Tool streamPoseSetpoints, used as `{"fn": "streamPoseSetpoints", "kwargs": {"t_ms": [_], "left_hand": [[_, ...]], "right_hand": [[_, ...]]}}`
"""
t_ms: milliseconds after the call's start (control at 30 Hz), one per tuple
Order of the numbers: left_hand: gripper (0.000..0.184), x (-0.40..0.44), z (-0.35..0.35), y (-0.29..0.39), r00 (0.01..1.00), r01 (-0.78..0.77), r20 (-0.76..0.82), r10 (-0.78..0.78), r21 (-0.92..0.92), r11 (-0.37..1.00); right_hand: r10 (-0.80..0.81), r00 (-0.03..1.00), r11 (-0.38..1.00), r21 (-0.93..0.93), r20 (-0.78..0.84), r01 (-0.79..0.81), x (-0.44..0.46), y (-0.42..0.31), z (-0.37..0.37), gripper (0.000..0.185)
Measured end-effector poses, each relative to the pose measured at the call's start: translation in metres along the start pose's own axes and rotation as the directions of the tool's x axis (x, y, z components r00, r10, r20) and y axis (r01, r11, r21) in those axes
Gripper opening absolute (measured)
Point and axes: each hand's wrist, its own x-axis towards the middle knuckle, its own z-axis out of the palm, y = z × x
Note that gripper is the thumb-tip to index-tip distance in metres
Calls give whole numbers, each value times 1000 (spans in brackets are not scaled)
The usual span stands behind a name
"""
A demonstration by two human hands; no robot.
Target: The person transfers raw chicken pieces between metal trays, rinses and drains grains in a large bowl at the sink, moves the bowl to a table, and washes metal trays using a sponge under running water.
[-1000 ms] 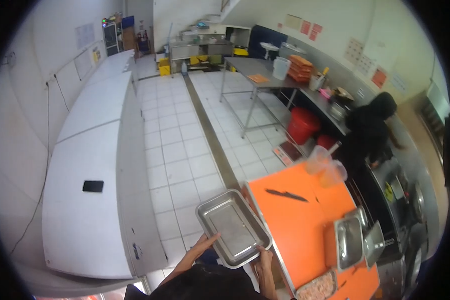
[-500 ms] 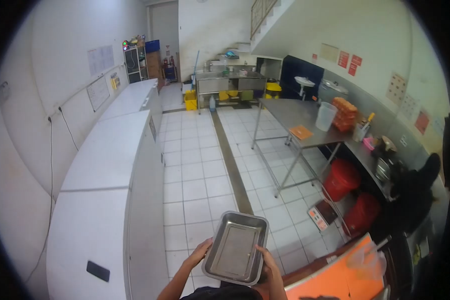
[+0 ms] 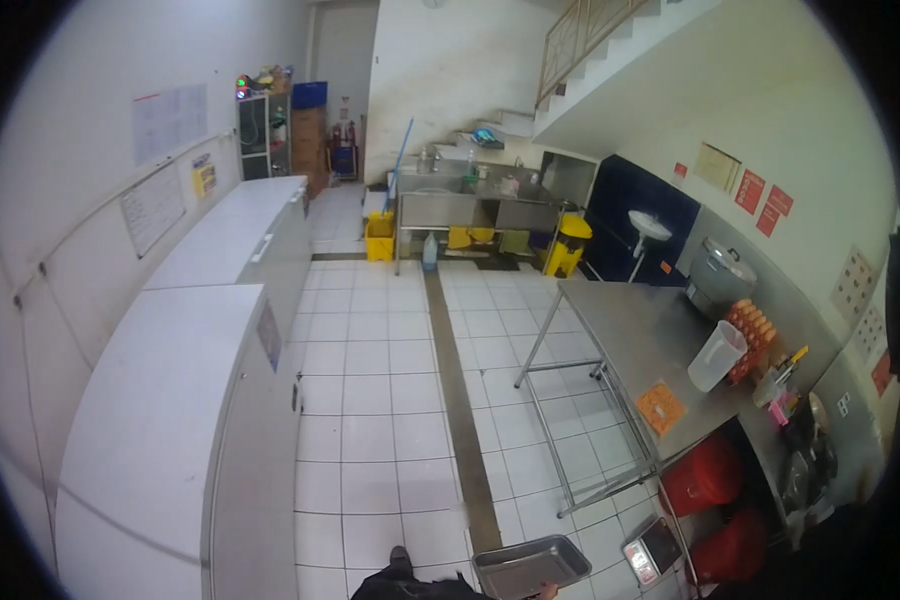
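Observation:
A rectangular metal tray with a raised rim is at the bottom edge of the view, in front of my body and a little to the right. The fingers of my right hand hold its near side; most of that hand falls below the frame. No part of my left hand shows. The inside of the tray looks bare. My dark clothing and one shoe appear just left of the tray.
White chest freezers line the left wall. To the right stands a steel table with a clear plastic jug, egg trays and an orange sheet. Red bins and a scale sit below. A sink counter is ahead.
My view has moved forward along the floor and tilted. The tray has dropped lower and to the right in view. My left hand has gone out of sight.

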Motion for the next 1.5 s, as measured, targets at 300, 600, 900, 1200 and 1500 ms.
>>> {"fn": "streamPoseSetpoints", "kwargs": {"t_ms": [300, 600, 900, 1200, 1500], "left_hand": [[33, 261, -447, 552, 603, -779, -584, 544, -282, 560], [44, 461, -540, 654, 821, -552, -370, 434, -321, 770], [38, 596, -626, 636, 983, 77, 172, -66, -61, 995], [38, 953, -947, 938, 838, -420, -220, 500, 325, 847], [25, 992, -1300, 1410, 557, -831, -612, 562, -392, 396]], "right_hand": [[-30, 935, 979, 178, -353, 99, 131, -7, 193, 53], [103, 981, 964, 258, -167, -57, 390, -19, 571, 58], [71, 994, 974, 210, 84, -88, 591, -64, 1030, 62], [-10, 996, 985, 170, 84, -4, 698, -104, 1371, 60], [27, 997, 984, 174, 68, -39, 888, -200, 1744, 54]]}}
